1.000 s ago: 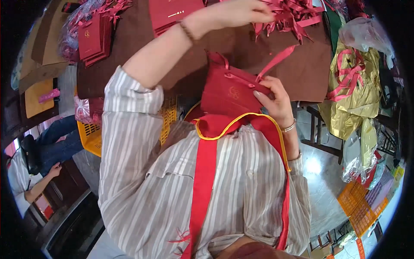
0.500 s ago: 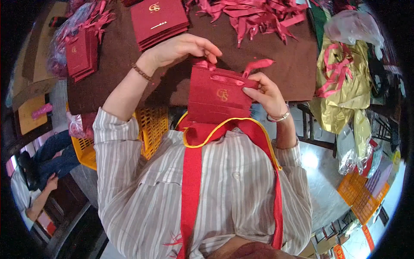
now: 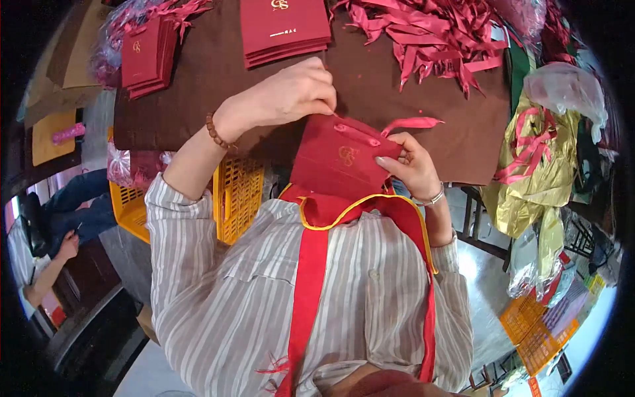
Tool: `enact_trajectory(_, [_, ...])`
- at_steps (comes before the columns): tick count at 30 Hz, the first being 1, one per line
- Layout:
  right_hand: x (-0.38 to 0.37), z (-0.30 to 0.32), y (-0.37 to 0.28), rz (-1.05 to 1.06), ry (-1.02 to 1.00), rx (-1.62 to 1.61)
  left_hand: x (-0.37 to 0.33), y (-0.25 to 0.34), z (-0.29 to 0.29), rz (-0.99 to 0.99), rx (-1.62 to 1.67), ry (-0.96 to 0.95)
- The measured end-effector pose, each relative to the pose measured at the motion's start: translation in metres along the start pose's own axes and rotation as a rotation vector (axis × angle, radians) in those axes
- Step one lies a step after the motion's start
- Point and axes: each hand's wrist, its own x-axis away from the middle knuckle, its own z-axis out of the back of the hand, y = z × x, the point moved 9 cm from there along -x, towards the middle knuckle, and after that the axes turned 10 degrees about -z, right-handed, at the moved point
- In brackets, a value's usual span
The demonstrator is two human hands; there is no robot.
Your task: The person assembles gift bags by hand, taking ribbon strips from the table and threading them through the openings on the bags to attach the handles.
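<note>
A dark red paper gift bag (image 3: 334, 165) with a gold emblem is held upright against the table's near edge, in front of my red apron. A pink ribbon handle (image 3: 357, 132) runs across its upper front, and one loose ribbon end (image 3: 417, 122) sticks out to the right. My right hand (image 3: 413, 165) grips the bag's right side, thumb on the front face. At the upper left corner of the bag, my left hand (image 3: 294, 92) is closed with fingertips pinched together; whatever they pinch is hidden.
A brown cloth covers the table (image 3: 211, 66). Stacked red bags (image 3: 284, 30) lie at the far middle, more red bags (image 3: 147, 59) at far left. A heap of pink ribbons (image 3: 450, 40) spreads far right. Gold wrapping (image 3: 539, 172) hangs at right; a yellow crate (image 3: 238, 198) stands below left.
My left hand has gone from loosely curled fingers to a tight pinch at the bag's upper left corner. My right hand keeps its grip. The view has shifted slightly.
</note>
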Motion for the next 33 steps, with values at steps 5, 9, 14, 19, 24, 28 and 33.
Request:
enact_trajectory(5, [-0.004,-0.012,-0.004,0.017,-0.058,0.039,0.031,-0.038,-0.013,0.267,0.335,0.004])
enact_trajectory(9, [-0.004,-0.014,0.0,-0.044,-0.043,0.023,0.035,-0.047,-0.019,0.292,0.443,0.031])
enact_trajectory(14, [-0.006,-0.011,0.008,-0.059,-0.036,-0.023,0.037,-0.059,-0.024,0.253,0.415,0.037])
enact_trajectory(19, [-0.008,-0.01,0.014,-0.086,-0.027,-0.087,0.04,-0.056,-0.019,0.216,0.402,0.083])
enact_trajectory(24, [-0.002,-0.011,0.014,-0.052,-0.031,-0.091,0.045,-0.057,-0.011,0.21,0.357,0.156])
enact_trajectory(28, [0.001,-0.013,0.008,-0.023,-0.03,-0.117,0.048,-0.058,-0.006,0.254,0.363,0.173])
enact_trajectory(33, [-0.001,-0.012,0.005,0.016,0.027,-0.105,0.047,-0.063,-0.007,0.234,0.353,0.161])
